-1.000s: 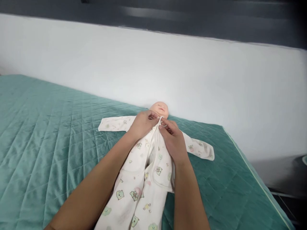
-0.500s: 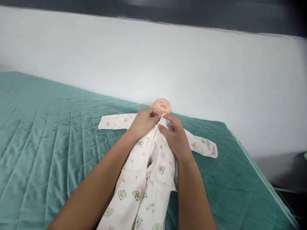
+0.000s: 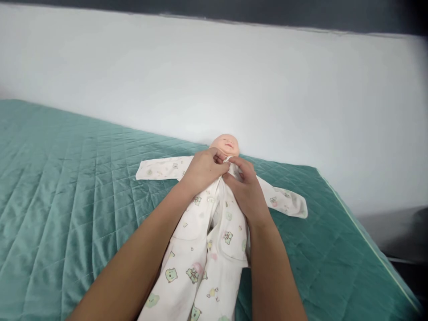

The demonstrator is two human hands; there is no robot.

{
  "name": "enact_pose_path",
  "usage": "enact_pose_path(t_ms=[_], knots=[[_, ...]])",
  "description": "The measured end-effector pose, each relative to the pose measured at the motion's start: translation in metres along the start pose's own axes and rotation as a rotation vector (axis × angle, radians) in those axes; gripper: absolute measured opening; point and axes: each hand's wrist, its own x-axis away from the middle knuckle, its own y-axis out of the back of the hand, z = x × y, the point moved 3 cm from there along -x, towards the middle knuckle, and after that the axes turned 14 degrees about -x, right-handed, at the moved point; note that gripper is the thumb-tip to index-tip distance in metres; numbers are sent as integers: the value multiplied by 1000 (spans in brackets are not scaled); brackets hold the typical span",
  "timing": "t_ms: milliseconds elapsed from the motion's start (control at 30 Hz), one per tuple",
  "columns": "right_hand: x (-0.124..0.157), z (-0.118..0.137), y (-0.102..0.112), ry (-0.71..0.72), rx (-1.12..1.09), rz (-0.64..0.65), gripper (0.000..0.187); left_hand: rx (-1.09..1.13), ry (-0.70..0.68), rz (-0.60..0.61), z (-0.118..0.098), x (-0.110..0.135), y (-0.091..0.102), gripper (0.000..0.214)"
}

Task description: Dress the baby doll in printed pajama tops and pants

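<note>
A baby doll (image 3: 224, 143) lies on its back, its head away from me, dressed in a white baby jacket (image 3: 234, 223) and white trousers (image 3: 183, 285) with green bear prints. Both sleeves stretch out to the sides. At the doll's neck, my left hand (image 3: 206, 168) pinches one front edge of the jacket near the collar. My right hand (image 3: 245, 185) grips the other edge close beside it, thumb and fingertips almost touching the left ones. A button (image 3: 210, 200) shows on the left front panel. Below my hands the two panels hang apart. What lies between my fingertips is mostly hidden.
A green quilted cover (image 3: 83, 187) spreads under the doll, with a pale piped edge (image 3: 354, 223) on the right. Behind the doll's head rises a white wall (image 3: 214, 76) with a dark band (image 3: 214, 9) above. A dark shape stands at the far right.
My left thumb and fingers have shifted slightly right, closer to my right hand at the collar. The view has moved a little; both hands keep hold of the jacket.
</note>
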Motion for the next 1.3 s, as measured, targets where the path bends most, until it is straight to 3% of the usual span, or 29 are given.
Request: enact_pose_path(t_ms=[167,500,1033,1300], knots=[[1,1,-1,-8,-38,-13,29,-13,24,-2,-2,0,2,11],[1,-1,-1,-30,-90,-41,26,164,-2,74,4,-3,1,29],[1,-4,0,-61,-116,-40,25,19,0,14,3,-2,2,23],[1,-4,0,-84,-131,-46,25,47,26,5,5,-4,1,22]])
